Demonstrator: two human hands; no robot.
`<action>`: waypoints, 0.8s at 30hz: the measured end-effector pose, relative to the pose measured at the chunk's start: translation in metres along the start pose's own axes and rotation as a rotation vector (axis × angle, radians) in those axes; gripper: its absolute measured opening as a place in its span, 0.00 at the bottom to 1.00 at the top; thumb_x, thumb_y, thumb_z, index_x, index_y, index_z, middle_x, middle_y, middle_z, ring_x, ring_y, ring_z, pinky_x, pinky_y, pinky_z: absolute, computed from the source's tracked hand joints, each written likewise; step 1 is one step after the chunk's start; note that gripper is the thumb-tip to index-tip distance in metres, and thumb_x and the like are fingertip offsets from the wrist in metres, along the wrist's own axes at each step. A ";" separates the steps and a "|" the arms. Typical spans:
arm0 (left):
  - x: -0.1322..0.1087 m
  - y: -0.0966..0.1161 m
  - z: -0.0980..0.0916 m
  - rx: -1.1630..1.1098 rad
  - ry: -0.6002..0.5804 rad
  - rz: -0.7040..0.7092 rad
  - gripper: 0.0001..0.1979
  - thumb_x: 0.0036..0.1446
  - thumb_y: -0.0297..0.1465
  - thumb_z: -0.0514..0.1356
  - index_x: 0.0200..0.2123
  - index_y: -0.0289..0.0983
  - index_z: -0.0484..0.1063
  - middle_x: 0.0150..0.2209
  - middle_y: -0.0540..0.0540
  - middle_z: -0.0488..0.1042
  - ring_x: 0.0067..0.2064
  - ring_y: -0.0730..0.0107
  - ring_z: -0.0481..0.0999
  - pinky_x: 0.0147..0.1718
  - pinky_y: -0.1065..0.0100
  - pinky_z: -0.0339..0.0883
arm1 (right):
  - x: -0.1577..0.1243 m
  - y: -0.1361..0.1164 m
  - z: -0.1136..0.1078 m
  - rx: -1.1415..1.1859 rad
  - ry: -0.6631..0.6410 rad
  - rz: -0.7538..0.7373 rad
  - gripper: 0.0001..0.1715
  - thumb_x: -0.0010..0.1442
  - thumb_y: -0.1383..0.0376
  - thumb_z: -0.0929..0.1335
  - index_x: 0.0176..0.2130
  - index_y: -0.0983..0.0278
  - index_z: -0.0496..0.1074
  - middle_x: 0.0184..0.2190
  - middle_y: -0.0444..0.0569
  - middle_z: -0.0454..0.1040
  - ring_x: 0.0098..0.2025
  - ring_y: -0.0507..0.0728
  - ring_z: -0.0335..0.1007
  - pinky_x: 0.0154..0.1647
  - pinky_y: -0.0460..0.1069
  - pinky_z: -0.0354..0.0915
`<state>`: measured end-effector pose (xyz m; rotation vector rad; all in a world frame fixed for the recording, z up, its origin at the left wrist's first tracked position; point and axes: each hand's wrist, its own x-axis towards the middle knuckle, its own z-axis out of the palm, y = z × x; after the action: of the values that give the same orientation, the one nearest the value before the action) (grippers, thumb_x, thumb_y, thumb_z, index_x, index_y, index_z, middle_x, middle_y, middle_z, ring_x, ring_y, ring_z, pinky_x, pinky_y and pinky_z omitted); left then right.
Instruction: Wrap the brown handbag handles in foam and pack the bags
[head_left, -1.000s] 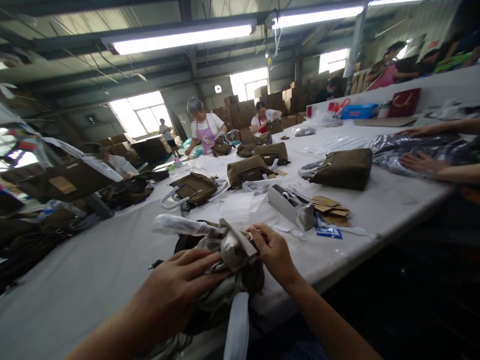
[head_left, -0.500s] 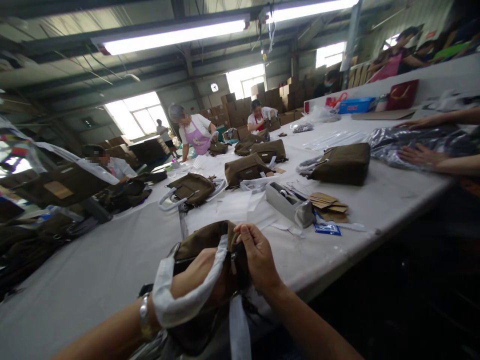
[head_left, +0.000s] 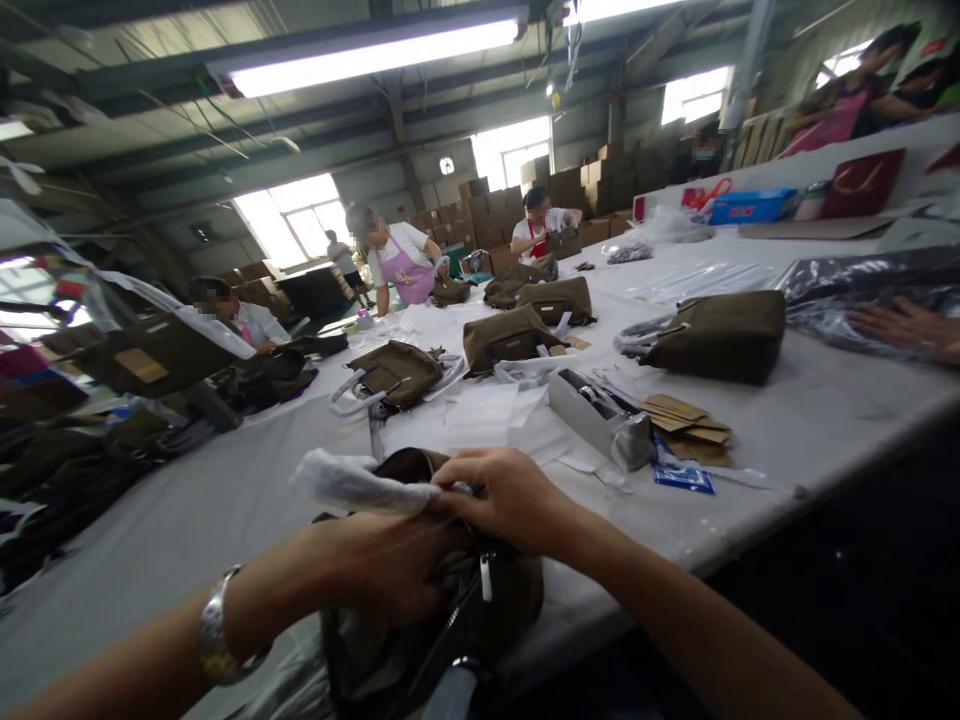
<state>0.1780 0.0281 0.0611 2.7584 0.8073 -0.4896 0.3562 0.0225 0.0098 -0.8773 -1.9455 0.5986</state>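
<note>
A dark olive handbag (head_left: 510,600) lies before me at the table's near edge, its opening upward and a metal zip pull hanging on its side. One handle (head_left: 360,485), wrapped in white paper, stands up over the opening. My right hand (head_left: 502,495) is closed, pinching the bag's rim beside the end of this handle. Reaching in from the left, my left hand (head_left: 397,565), with a silver bracelet at its wrist, has its fingers curled on the bag at the opening; their tips are partly hidden. The inside of the bag is dark.
Several similar bags, including one brown bag (head_left: 720,335), lie across the white table (head_left: 285,500). A grey dispenser box (head_left: 592,415), brown cards (head_left: 686,425) and a blue packet (head_left: 682,475) sit nearby. A co-worker's hand (head_left: 904,325) rests on plastic at right.
My left hand has come back out from under the wrapped handle, which now lies over toward the left. My right hand has shifted onto the rim near the handle's end. The view turned slightly left.
</note>
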 end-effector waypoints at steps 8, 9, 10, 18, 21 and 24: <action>-0.002 -0.033 0.022 -0.376 0.149 0.012 0.41 0.55 0.42 0.65 0.69 0.40 0.55 0.65 0.40 0.66 0.62 0.49 0.70 0.60 0.54 0.64 | 0.005 0.032 -0.004 0.661 0.527 0.230 0.19 0.62 0.52 0.70 0.43 0.64 0.77 0.41 0.50 0.80 0.46 0.58 0.76 0.52 0.53 0.69; -0.002 -0.039 0.024 -0.418 0.175 -0.014 0.40 0.57 0.42 0.64 0.69 0.40 0.54 0.65 0.40 0.66 0.62 0.50 0.70 0.61 0.55 0.64 | -0.007 0.032 -0.002 0.718 0.608 0.211 0.20 0.64 0.51 0.68 0.46 0.63 0.75 0.46 0.51 0.79 0.51 0.59 0.74 0.56 0.55 0.67; -0.002 -0.044 0.026 -0.440 0.218 -0.044 0.38 0.59 0.42 0.62 0.69 0.39 0.55 0.65 0.40 0.67 0.62 0.51 0.70 0.61 0.55 0.64 | -0.020 0.032 0.002 0.766 0.673 0.181 0.22 0.67 0.49 0.65 0.50 0.61 0.73 0.51 0.52 0.76 0.57 0.59 0.71 0.60 0.57 0.65; 0.020 -0.038 0.023 -0.428 0.326 -0.064 0.22 0.61 0.37 0.58 0.56 0.34 0.71 0.41 0.45 0.80 0.38 0.64 0.78 0.40 0.67 0.72 | -0.054 0.041 0.042 0.422 0.631 0.250 0.35 0.65 0.55 0.69 0.66 0.59 0.57 0.55 0.53 0.71 0.53 0.57 0.71 0.55 0.52 0.65; 0.020 -0.030 0.021 -0.362 0.298 -0.081 0.13 0.61 0.36 0.57 0.44 0.34 0.75 0.31 0.49 0.77 0.30 0.71 0.73 0.29 0.72 0.65 | -0.034 0.033 0.047 0.354 0.681 0.193 0.19 0.70 0.58 0.64 0.57 0.60 0.67 0.33 0.44 0.72 0.35 0.53 0.69 0.41 0.48 0.65; 0.011 -0.027 0.030 -0.363 0.335 -0.074 0.11 0.59 0.36 0.58 0.31 0.35 0.75 0.25 0.50 0.74 0.28 0.71 0.71 0.26 0.72 0.64 | -0.027 0.001 0.057 0.496 0.751 0.118 0.15 0.73 0.59 0.59 0.51 0.59 0.71 0.25 0.41 0.64 0.29 0.51 0.63 0.35 0.47 0.62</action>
<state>0.1640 0.0460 0.0262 2.5035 0.9646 0.1086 0.3160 -0.0018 -0.0331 -0.7491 -1.0159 0.6595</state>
